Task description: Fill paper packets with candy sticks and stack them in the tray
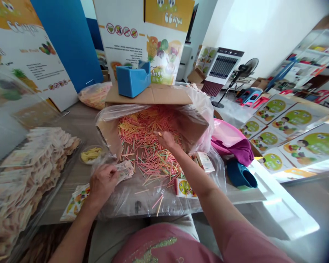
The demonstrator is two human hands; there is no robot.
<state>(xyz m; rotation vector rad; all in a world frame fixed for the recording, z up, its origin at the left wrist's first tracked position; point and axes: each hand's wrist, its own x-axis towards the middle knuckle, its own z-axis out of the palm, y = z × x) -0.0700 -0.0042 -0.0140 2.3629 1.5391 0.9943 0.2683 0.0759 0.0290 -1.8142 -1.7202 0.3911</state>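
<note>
Against white walls, saw a brown table crowded with goods. At far left, noticed a white carton with fruit pictures, and before it overlapping rows of small packets. Next to these, found a blue panel at the back, a printed packet lying flat near the front edge, and a small dish with yellow pieces. Just beside the dish, saw the left hand with fingers bent nearly closed — holding a thin clear packet. At the middle, saw an open cardboard box lined with plastic, with a blue tape dispenser on its upper flap and thin coloured sticks heaped inside and spilling out in front. Among the sticks, saw the right hand, fingers curled close together, with stick ends showing near the tips — could not tell the exact grip. Farther right, found a colourful packet, a paler packet, a pink basket with a purple cloth over its edge, a dark blue dispenser, and finally stacked printed cartons.
</note>
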